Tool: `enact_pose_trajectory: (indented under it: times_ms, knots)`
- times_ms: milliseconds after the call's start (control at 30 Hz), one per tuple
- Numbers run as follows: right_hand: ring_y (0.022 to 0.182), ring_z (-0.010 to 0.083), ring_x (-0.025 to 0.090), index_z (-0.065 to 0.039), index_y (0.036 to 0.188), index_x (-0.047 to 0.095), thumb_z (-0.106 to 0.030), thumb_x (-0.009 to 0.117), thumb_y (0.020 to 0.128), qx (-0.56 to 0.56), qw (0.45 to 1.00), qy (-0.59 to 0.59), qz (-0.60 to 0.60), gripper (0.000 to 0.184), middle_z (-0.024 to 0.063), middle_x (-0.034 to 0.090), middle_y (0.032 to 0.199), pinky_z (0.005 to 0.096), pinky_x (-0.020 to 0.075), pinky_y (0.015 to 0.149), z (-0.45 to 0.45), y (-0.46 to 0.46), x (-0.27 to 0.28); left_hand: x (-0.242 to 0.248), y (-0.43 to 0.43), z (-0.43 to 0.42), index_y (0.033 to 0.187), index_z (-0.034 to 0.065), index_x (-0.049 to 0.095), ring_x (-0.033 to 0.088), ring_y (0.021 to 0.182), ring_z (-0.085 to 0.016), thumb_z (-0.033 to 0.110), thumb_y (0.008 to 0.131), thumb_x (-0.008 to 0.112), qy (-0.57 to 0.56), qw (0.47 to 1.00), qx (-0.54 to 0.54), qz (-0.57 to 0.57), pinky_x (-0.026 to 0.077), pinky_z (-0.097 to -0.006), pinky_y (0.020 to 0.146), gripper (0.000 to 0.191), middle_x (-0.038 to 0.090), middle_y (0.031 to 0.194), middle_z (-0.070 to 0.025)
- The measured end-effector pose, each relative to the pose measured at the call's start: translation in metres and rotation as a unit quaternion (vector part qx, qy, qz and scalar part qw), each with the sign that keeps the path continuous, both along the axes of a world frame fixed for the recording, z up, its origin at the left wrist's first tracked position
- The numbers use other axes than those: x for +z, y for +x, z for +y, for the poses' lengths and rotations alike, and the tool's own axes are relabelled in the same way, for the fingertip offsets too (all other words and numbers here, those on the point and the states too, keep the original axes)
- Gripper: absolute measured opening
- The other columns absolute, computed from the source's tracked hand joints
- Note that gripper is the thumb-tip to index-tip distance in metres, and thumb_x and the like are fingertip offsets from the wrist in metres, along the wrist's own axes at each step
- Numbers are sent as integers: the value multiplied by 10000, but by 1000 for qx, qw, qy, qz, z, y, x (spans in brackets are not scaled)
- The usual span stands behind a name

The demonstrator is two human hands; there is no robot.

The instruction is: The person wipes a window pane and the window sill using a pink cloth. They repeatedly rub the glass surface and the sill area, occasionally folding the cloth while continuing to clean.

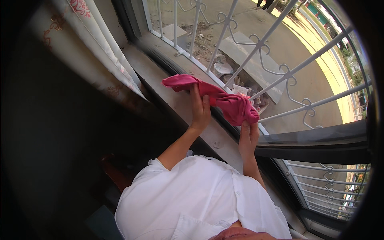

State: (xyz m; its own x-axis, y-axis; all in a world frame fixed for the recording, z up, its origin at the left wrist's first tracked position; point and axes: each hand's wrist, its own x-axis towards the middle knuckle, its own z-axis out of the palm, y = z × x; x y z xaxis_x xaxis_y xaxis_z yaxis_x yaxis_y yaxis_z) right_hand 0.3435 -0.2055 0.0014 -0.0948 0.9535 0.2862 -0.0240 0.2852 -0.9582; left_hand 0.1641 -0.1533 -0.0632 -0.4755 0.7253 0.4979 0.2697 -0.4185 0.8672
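Note:
A crumpled pink cloth stretches between my two hands, held up over the window sill beside the opened window. My left hand grips the cloth near its flatter end, thumb and fingers pointing up; part of the fingers is hidden behind the fabric. At the bunched, folded end, my right hand pinches the lower edge between thumb and fingers.
White metal window bars with curled ornaments stand just beyond the sill. Outside lie a flat grey slab and litter. A patterned white curtain hangs at the left. A dark window frame crosses the right side.

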Motion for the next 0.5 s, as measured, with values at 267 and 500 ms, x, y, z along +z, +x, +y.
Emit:
enact_pose_trajectory:
  times_ms: [267, 500]
  knots:
    - [1163, 145, 573, 4, 1416, 547, -202, 516, 1094, 63, 992, -100, -38, 383, 80, 643, 1262, 279, 433, 1027, 4, -35, -12, -67, -24, 70, 1543, -62, 273, 348, 1427, -444, 214, 1068, 442, -49, 982, 174, 57, 255, -441, 1206, 575, 328, 1555, -282]
    - [908, 82, 525, 6, 1213, 620, -242, 500, 1104, 129, 985, -89, -69, 297, -13, 622, 997, 244, 438, 837, 63, -107, -20, -56, -93, 123, 1513, 1, 342, 387, 1317, -178, 278, 1140, 312, 23, 944, 69, -323, 274, -317, 1151, 465, 434, 1373, -58]
